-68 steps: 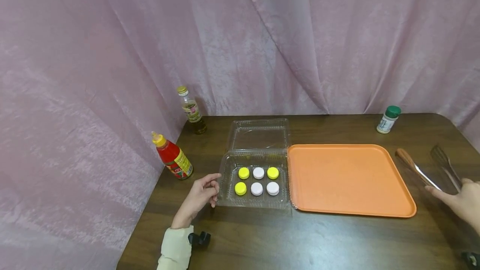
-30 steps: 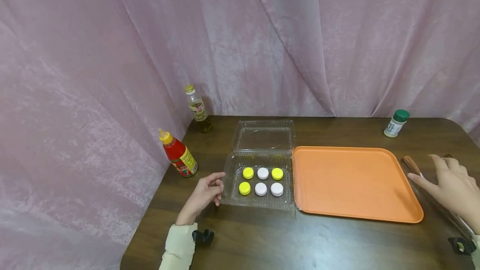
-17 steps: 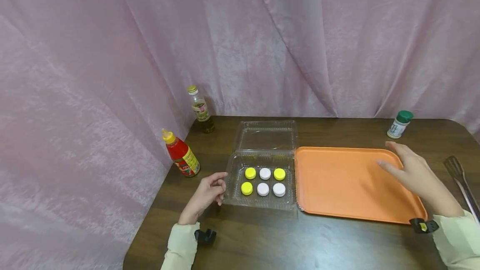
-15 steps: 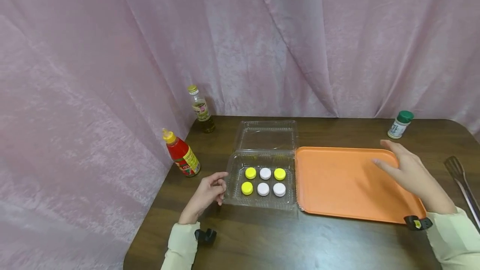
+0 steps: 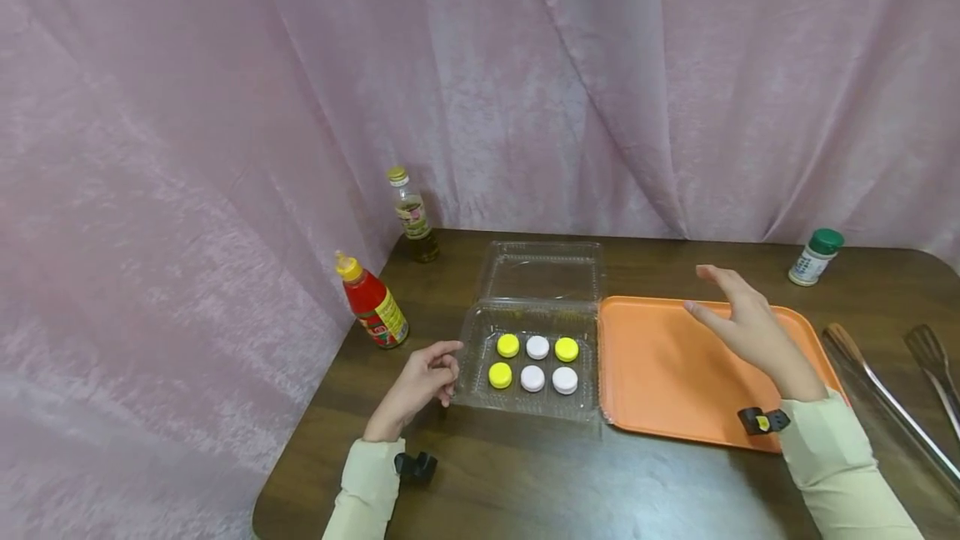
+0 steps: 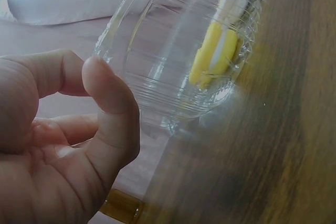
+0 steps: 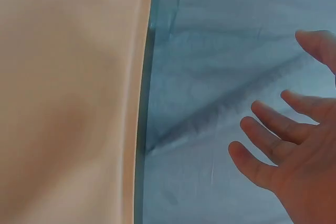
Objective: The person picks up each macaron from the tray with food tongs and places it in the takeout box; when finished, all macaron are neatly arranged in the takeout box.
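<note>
At the left rim of a clear plastic clamshell box [image 5: 468, 390] my left hand [image 5: 416, 382] rests, index finger stretched to the edge, the others loosely curled. In the left wrist view its fingertip is close beside the box wall; I cannot tell if it pinches it. Inside the box lie two rows of small macaron-like rounds, 3 yellow [image 5: 507, 346] and 3 white [image 5: 537, 347]. The lid [image 5: 543, 273] is folded back. My right hand [image 5: 750, 336] hovers over an orange tray [image 5: 660, 382], fingers spread and holding nothing.
A red sauce bottle [image 5: 375, 307] and an oil bottle [image 5: 413, 219] stand left; a green-capped shaker [image 5: 816, 257] stands back right. Right of the tray lie a wood-and-metal utensil [image 5: 885, 394] and a slotted metal head [image 5: 927, 348]; whether they join is out of frame.
My right hand has left the utensils at the right and moved leftward over the orange tray. The left hand stays at the box. The whole head view has shifted slightly.
</note>
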Action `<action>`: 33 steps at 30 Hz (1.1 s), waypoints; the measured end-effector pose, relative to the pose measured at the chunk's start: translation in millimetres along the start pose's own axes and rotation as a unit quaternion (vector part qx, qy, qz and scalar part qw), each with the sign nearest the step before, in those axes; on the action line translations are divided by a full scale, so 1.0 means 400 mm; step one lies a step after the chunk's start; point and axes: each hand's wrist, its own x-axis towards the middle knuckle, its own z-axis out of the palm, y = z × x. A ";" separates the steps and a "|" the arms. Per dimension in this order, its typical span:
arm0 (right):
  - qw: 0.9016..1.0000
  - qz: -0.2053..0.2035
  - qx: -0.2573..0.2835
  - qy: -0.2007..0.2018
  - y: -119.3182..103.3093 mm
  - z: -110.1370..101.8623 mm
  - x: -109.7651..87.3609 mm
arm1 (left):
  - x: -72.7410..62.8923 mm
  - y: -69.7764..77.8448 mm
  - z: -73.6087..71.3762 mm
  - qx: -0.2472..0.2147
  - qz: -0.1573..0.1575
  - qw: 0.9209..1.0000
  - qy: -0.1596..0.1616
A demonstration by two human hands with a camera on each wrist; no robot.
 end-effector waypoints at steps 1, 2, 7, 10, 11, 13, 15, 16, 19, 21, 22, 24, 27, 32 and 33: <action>1.000 -0.004 0.005 -0.002 -0.006 0.010 0.009 | 0.000 0.000 0.000 0.002 -0.001 1.000 -0.001; 1.000 -0.007 0.008 -0.004 -0.012 0.021 0.017 | 0.001 -0.001 -0.001 0.002 -0.003 1.000 -0.002; 1.000 -0.020 0.017 -0.014 -0.033 0.076 0.058 | 0.001 -0.001 -0.002 0.001 0.003 1.000 -0.006; 0.999 -0.006 0.027 -0.030 -0.046 0.102 0.077 | -0.001 0.002 0.002 0.001 0.008 1.000 -0.011; 0.999 0.001 0.030 -0.037 -0.051 0.110 0.083 | -0.001 0.003 0.004 0.001 0.009 1.000 -0.012; 0.998 0.016 0.035 -0.051 -0.061 0.126 0.094 | -0.001 0.003 0.008 0.000 0.010 1.000 -0.015; 0.997 0.030 0.035 -0.066 -0.070 0.144 0.105 | -0.002 0.002 0.011 -0.002 0.009 1.000 -0.014; 0.996 0.035 0.034 -0.073 -0.073 0.153 0.110 | -0.002 0.001 0.011 -0.003 0.007 1.000 -0.013; 0.994 0.044 0.022 -0.093 -0.084 0.178 0.124 | -0.004 -0.003 0.011 -0.005 0.003 1.000 -0.010; 0.993 0.047 0.013 -0.103 -0.088 0.193 0.133 | -0.005 -0.004 0.009 -0.005 0.003 1.000 -0.006; 0.993 0.049 0.010 -0.110 -0.089 0.200 0.137 | -0.006 -0.004 0.008 -0.004 0.004 1.000 -0.004; 0.990 0.053 0.008 -0.127 -0.090 0.212 0.143 | -0.008 -0.003 0.006 -0.001 0.007 1.000 -0.002; 0.987 0.060 0.017 -0.146 -0.083 0.225 0.145 | -0.005 -0.003 0.007 -0.001 0.010 1.000 0.000; 0.986 0.058 0.039 -0.153 -0.077 0.236 0.148 | -0.003 -0.002 0.005 -0.002 0.005 1.000 0.005; 0.986 0.057 0.043 -0.152 -0.077 0.238 0.148 | -0.004 -0.001 0.004 -0.002 0.003 1.000 0.004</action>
